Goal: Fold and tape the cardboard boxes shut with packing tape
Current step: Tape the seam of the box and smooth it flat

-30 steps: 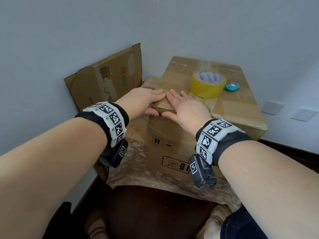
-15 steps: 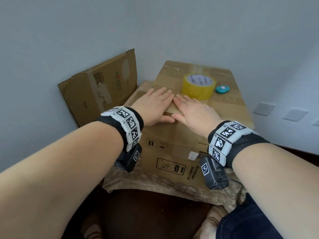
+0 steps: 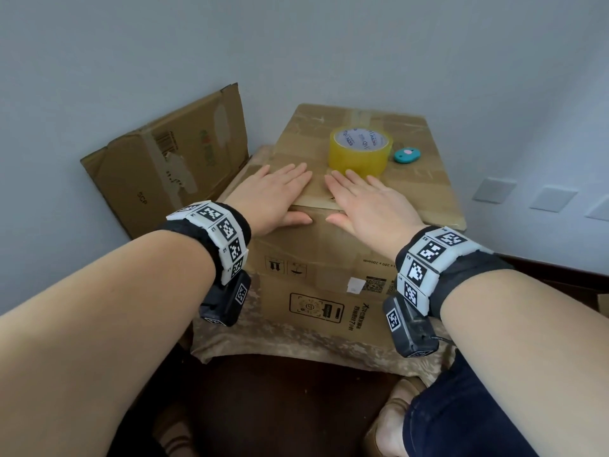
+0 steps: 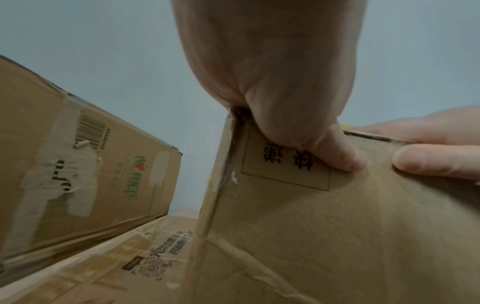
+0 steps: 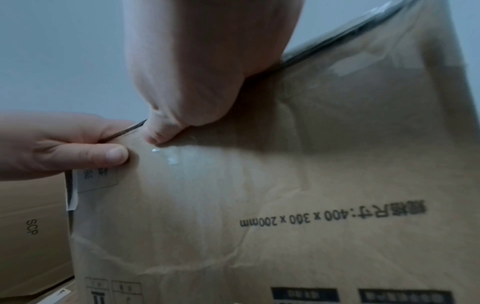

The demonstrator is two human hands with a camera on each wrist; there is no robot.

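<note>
A closed brown cardboard box (image 3: 329, 252) stands on a second, flatter box. My left hand (image 3: 273, 196) and right hand (image 3: 365, 202) lie flat side by side on its top near the front edge, fingers straight, thumbs hooked down over the front face. In the left wrist view my left thumb (image 4: 335, 152) presses the printed front panel (image 4: 311, 236). In the right wrist view my right thumb (image 5: 155, 135) sits at the top seam of the box front (image 5: 285, 205). A yellow roll of packing tape (image 3: 361, 153) stands on the box top just beyond my right fingers.
A small teal object (image 3: 407, 155) lies right of the tape roll. A flattened cardboard box (image 3: 171, 169) leans against the left wall. The lower box (image 3: 296, 338) carries a mottled beige pattern. Wall sockets (image 3: 494, 190) sit at the right. Dark floor lies below.
Both hands slid a little apart and further onto the box top, flattening the flap. The head view has dropped lower and closer to the box.
</note>
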